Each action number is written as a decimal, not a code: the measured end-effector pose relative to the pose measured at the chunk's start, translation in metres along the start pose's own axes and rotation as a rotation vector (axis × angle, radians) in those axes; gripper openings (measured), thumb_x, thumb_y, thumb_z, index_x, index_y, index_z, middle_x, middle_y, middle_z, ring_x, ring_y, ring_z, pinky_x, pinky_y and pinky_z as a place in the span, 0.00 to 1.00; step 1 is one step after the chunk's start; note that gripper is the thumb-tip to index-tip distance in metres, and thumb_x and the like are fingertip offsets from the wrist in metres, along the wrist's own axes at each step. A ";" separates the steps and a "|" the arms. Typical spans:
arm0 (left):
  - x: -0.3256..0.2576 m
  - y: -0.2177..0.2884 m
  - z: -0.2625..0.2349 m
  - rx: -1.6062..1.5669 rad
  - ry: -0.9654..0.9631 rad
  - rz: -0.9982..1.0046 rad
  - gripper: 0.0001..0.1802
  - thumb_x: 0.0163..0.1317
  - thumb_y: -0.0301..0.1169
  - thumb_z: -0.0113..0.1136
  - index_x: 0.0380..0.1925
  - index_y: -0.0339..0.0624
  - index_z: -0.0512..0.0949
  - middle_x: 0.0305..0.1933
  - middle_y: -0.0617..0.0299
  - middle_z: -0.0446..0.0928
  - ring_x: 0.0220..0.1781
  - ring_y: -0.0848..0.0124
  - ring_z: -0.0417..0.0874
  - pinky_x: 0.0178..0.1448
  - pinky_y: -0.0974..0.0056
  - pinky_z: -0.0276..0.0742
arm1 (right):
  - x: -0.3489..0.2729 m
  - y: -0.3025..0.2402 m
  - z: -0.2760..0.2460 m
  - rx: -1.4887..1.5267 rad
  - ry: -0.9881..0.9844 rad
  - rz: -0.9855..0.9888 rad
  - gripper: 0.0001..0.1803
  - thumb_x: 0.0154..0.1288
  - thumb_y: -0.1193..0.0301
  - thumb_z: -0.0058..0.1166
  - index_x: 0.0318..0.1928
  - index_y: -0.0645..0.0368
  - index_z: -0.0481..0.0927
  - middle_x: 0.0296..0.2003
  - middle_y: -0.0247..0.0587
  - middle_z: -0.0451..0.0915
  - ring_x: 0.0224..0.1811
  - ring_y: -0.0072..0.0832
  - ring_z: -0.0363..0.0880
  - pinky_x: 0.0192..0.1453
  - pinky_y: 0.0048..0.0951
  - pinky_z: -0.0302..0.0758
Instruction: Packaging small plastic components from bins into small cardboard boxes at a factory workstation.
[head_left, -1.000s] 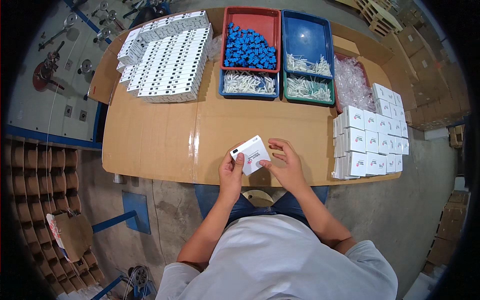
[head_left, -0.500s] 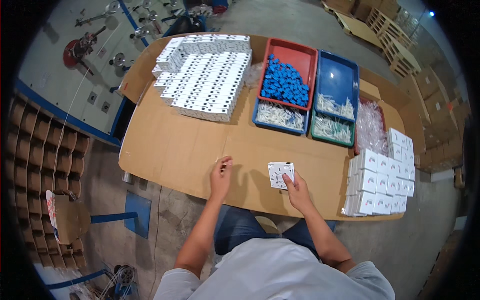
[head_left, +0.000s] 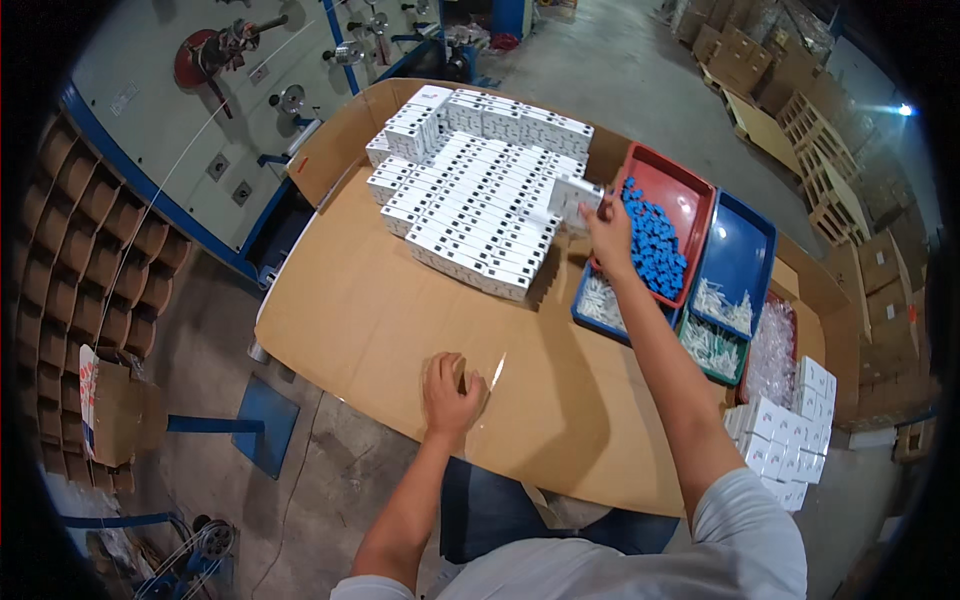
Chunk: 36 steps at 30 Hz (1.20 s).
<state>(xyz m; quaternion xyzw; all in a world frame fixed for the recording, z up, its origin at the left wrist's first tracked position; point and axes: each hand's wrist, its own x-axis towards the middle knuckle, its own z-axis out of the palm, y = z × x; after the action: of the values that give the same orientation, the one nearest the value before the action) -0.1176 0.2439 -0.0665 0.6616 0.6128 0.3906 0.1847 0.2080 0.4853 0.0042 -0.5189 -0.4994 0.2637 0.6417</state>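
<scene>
My right hand (head_left: pixel 611 236) reaches far forward, its fingers closed on a flat white box (head_left: pixel 567 196) held on edge. That box is beside the right end of the rows of white boxes (head_left: pixel 470 205), which stand packed on edge; whether it touches them I cannot tell. Close by the right hand is a red tray (head_left: pixel 680 170) heaped with small blue pieces (head_left: pixel 655 245). Near the table's front edge my left hand (head_left: pixel 450 395) lies over the cardboard, thumb apart from the fingers, holding nothing.
Blue (head_left: pixel 745 225) and green (head_left: pixel 738 372) trays with thin white pieces stand to the right. Beyond them are clear plastic bags (head_left: pixel 772 345) and stacked white boxes (head_left: pixel 785 435). Raised cardboard (head_left: pixel 320 165) edges the table's far side. A machine panel (head_left: pixel 150 110) stands at left.
My right hand has carried the white box forward from the near table to the packed rows. My left hand has lowered toward the cardboard. The whole view has turned.
</scene>
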 end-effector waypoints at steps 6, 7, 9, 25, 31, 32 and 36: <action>0.002 0.001 -0.002 0.060 -0.019 0.043 0.23 0.56 0.37 0.71 0.50 0.39 0.79 0.55 0.48 0.77 0.59 0.48 0.78 0.63 0.47 0.73 | 0.112 0.045 0.068 -0.448 0.184 -0.182 0.25 0.56 0.70 0.76 0.51 0.64 0.81 0.41 0.48 0.87 0.41 0.38 0.87 0.49 0.39 0.81; 0.002 0.000 -0.001 0.085 -0.036 0.054 0.24 0.55 0.38 0.71 0.50 0.40 0.79 0.55 0.48 0.77 0.59 0.48 0.78 0.63 0.47 0.73 | 0.121 0.050 0.078 -0.440 0.184 -0.181 0.25 0.56 0.70 0.76 0.51 0.64 0.81 0.41 0.48 0.87 0.41 0.38 0.87 0.49 0.39 0.81; 0.001 -0.009 0.003 0.088 -0.020 0.080 0.25 0.55 0.40 0.71 0.50 0.40 0.79 0.56 0.49 0.77 0.60 0.49 0.77 0.64 0.47 0.72 | 0.129 0.055 0.095 -0.410 0.301 -0.093 0.23 0.56 0.69 0.76 0.50 0.64 0.81 0.40 0.47 0.87 0.41 0.37 0.87 0.49 0.39 0.81; 0.007 -0.007 0.001 0.174 -0.074 0.077 0.33 0.54 0.45 0.74 0.56 0.40 0.76 0.58 0.49 0.77 0.61 0.51 0.78 0.61 0.49 0.71 | 0.148 0.082 0.141 -0.459 0.420 -0.151 0.19 0.60 0.73 0.73 0.46 0.64 0.77 0.45 0.48 0.78 0.49 0.47 0.79 0.56 0.43 0.75; 0.004 -0.004 0.001 0.163 -0.062 0.082 0.33 0.54 0.45 0.74 0.56 0.39 0.76 0.58 0.49 0.77 0.61 0.51 0.78 0.60 0.49 0.71 | 0.144 0.077 0.148 -0.464 0.396 -0.074 0.21 0.60 0.69 0.73 0.46 0.64 0.74 0.46 0.51 0.77 0.51 0.47 0.78 0.57 0.43 0.75; 0.003 -0.005 0.001 0.155 -0.057 0.080 0.33 0.55 0.45 0.73 0.56 0.39 0.76 0.58 0.49 0.77 0.61 0.51 0.78 0.61 0.50 0.71 | 0.142 0.078 0.148 -0.461 0.400 -0.077 0.21 0.60 0.69 0.73 0.46 0.64 0.74 0.46 0.51 0.77 0.51 0.47 0.78 0.57 0.43 0.75; 0.000 -0.004 -0.003 0.171 -0.074 0.072 0.32 0.55 0.45 0.73 0.56 0.39 0.76 0.58 0.49 0.77 0.61 0.51 0.78 0.61 0.50 0.71 | 0.131 0.069 0.149 -0.456 0.425 -0.058 0.22 0.60 0.69 0.72 0.48 0.62 0.74 0.47 0.51 0.76 0.52 0.47 0.78 0.58 0.43 0.76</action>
<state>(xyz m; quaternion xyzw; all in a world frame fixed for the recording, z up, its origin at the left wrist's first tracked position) -0.1224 0.2442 -0.0679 0.7106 0.6124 0.3186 0.1360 0.1319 0.6799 -0.0177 -0.6785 -0.4150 0.0122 0.6060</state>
